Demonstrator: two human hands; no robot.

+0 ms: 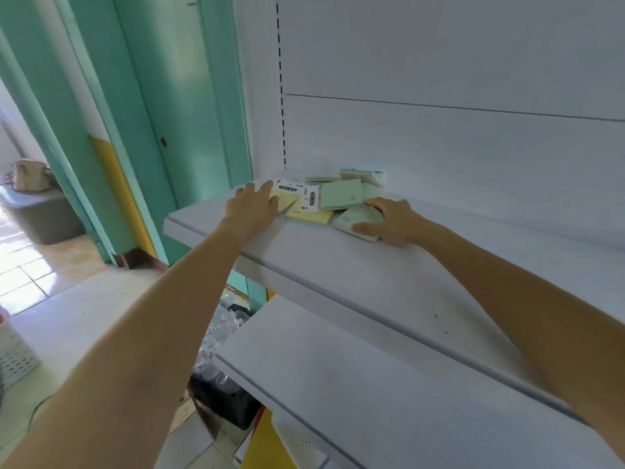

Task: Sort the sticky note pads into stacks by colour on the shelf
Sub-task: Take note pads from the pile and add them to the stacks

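Sticky note pads (326, 198) lie in a loose heap on the upper shelf (372, 275), near its left end and back wall, between the two grips. The left grip (253, 206) is open, with its fingers spread and straight and its fingertips touching a yellow pad (311, 216) with a white label band, just to its right. The right grip (389, 220) is closed round a pale green pad (355, 220), thumb on the near edge and fingers curled over the far edge. Whether that pad is off the shelf I cannot tell. Just left of this grip a second green pad (340, 194) lies tilted across the yellow one. Beyond both grips, multi-coloured pads (362, 176) sit by the back wall. A teal door (176, 96) stands well left of the left grip.
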